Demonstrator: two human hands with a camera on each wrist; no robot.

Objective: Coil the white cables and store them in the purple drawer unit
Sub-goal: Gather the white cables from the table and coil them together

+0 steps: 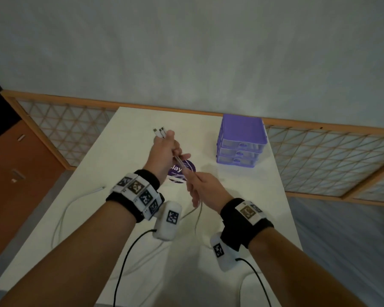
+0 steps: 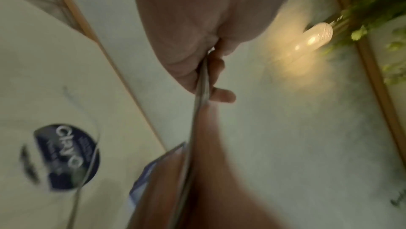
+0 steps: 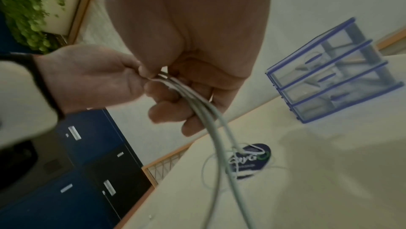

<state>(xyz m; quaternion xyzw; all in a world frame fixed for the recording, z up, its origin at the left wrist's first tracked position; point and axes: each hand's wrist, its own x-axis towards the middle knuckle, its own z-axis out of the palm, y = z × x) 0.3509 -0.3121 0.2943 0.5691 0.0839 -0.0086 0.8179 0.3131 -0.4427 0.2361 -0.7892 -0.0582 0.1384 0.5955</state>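
Observation:
My left hand (image 1: pixel 164 149) is raised over the white table (image 1: pixel 129 120) and grips the white cables (image 1: pixel 180 163) near their plug ends (image 1: pixel 159 131), which stick out above the fist. My right hand (image 1: pixel 196 185) holds the same strands just below it, fingers curled round them. In the right wrist view the cables (image 3: pixel 197 104) run down from both hands to the table. A loose cable (image 1: pixel 62 216) lies on the table at the left. The purple drawer unit (image 1: pixel 242 140) stands at the back right, its three drawers closed.
A round dark purple sticker (image 1: pixel 182 171) lies on the table under my hands. Black wrist-camera leads (image 1: pixel 129 253) hang by my forearms. A wooden lattice rail (image 1: pixel 319 151) borders the table's far side. Dark cabinets (image 3: pixel 92 163) stand to the left.

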